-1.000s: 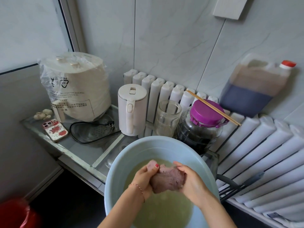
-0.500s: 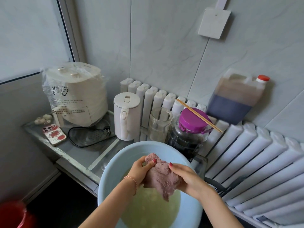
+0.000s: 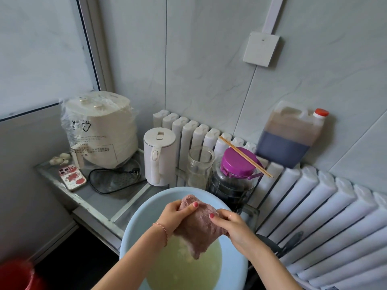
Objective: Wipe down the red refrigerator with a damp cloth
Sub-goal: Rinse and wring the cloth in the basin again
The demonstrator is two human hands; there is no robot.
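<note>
Head view is showing us holding the pink cloth [image 3: 198, 225] above the pale blue basin [image 3: 134, 233] of cloudy water, its lower corner hanging toward the surface. Our left hand [image 3: 174, 216] is gripping the cloth's far left edge and our right hand [image 3: 232, 226] is pinching its right edge. We are judging that the cloth needs wringing now: we should be twisting it over the middle of the basin so drips are falling inside, away from the phone [image 3: 72, 177] and kettle [image 3: 159, 155] on the counter. No red refrigerator is appearing in view.
</note>
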